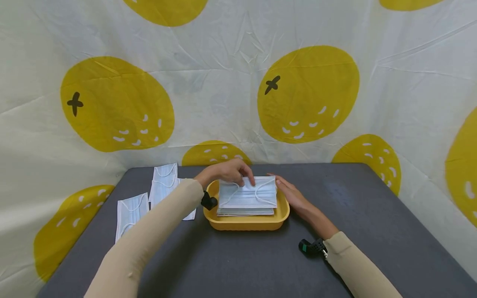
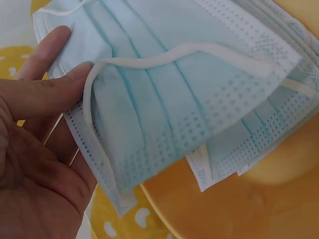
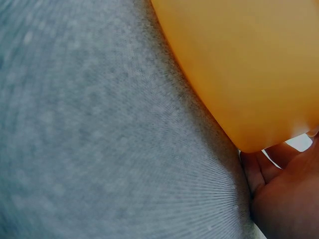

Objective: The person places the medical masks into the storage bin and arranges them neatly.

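Observation:
My left hand (image 1: 232,170) pinches a light blue pleated face mask (image 2: 164,94) by its far edge, thumb on top and fingers behind, as the left wrist view shows. A white ear loop (image 2: 144,62) crosses that mask beside the thumb. Beneath lies a stack of similar masks (image 1: 244,212) in a yellow plastic tray (image 1: 246,225). My right hand (image 1: 292,194) rests along the tray's right side; in the right wrist view its fingers touch the outside of the tray wall (image 3: 249,99), partly hidden behind it.
To the left on the dark grey table (image 1: 238,265) lie more masks: one (image 1: 132,211) near the left edge, another (image 1: 162,182) farther back, and one partly covered by my left sleeve (image 1: 160,231). Behind the table hangs a white curtain (image 1: 223,95) with yellow fruit shapes.

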Demonstrator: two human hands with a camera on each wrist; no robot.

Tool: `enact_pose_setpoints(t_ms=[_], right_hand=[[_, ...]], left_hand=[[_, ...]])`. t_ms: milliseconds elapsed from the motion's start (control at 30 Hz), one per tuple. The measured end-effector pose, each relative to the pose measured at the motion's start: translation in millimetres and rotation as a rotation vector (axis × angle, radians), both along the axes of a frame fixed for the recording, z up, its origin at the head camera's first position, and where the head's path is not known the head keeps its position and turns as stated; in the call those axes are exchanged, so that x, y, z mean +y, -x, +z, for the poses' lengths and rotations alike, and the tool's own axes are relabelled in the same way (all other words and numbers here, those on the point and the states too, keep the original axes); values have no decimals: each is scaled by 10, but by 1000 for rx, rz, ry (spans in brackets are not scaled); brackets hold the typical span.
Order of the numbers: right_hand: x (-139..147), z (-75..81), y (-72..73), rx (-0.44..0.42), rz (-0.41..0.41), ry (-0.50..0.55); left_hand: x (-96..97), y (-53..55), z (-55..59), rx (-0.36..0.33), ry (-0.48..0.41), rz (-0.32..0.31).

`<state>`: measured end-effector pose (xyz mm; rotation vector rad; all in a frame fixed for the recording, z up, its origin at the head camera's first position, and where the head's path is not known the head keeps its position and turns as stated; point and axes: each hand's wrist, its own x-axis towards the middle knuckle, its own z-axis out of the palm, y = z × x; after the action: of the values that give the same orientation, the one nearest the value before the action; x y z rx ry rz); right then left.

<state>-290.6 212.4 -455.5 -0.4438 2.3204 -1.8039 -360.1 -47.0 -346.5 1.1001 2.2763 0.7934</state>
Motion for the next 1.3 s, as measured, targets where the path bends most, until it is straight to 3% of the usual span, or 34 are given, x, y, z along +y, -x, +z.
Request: enact_pose_setpoints(t_ms=[500,1300], right_hand=[[-25,-1,-5,-32,-6,1],[-23,0,-18,-6,1,3]], left_hand=[[37,-4,-148,-45,90,21],[61,-16,-217,44,203,39]])
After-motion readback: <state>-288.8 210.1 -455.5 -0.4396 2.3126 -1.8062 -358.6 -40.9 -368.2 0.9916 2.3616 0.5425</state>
